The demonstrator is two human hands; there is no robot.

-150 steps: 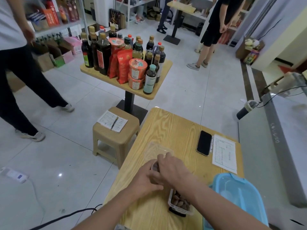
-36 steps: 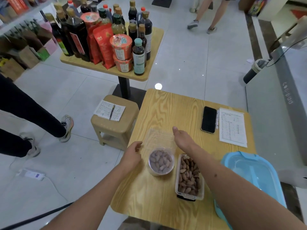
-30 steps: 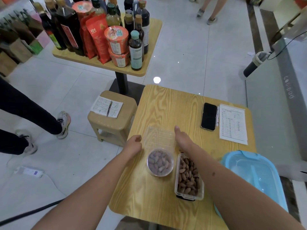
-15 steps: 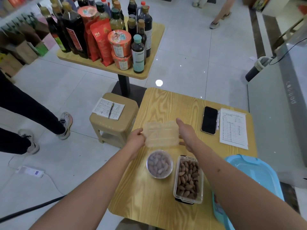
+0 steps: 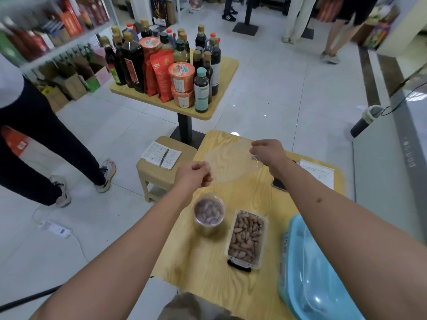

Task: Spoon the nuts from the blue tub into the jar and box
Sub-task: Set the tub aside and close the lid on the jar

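Note:
A clear rectangular lid (image 5: 228,163) hangs in the air over the far half of the wooden table (image 5: 208,262). My left hand (image 5: 195,175) pinches its near left corner and my right hand (image 5: 268,152) pinches its far right edge. Below them a round clear jar (image 5: 209,213) holds nuts and wears a clear lid. To its right a clear rectangular box (image 5: 246,239) full of nuts stands open. The blue tub (image 5: 307,273) sits at the table's near right corner, partly behind my right forearm.
A black phone (image 5: 278,184) and a printed sheet (image 5: 318,173) lie behind my right arm. A stool (image 5: 152,174) with a notebook stands left of the table. Beyond it a small table (image 5: 221,98) carries several bottles. A person (image 5: 46,139) stands at the left.
Both hands took the clear lid off the table and raised it up and away from me. The jar and the box have stayed where they were.

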